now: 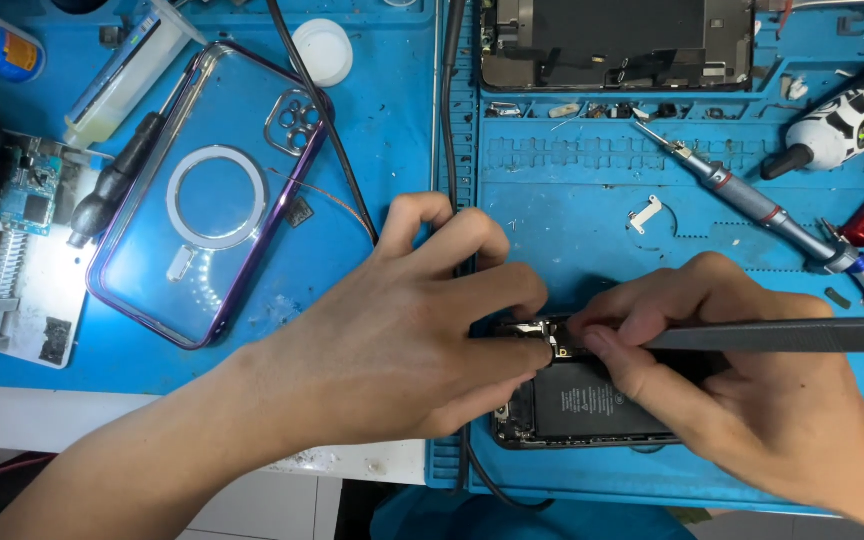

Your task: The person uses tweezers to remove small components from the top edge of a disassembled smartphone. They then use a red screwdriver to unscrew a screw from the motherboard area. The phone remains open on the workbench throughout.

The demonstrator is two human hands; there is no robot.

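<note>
Mid-repair on the opened phone (577,400): left hand (422,330) pinning its top edge, right hand (742,390) clenched on dark tweezers (782,335) — tips at the connector beside the left fingertips. Next, probably a steady, fine lift.

Hands hiding the work

The left hand (412,330) and right hand (742,390) are covering most of the opened black phone (592,405); the dark metal tweezers (782,335) are running off the frame's right edge.

Opened phone (582,400), black battery exposed, lies flat on blue mat, apparently partly dismantled.
</note>
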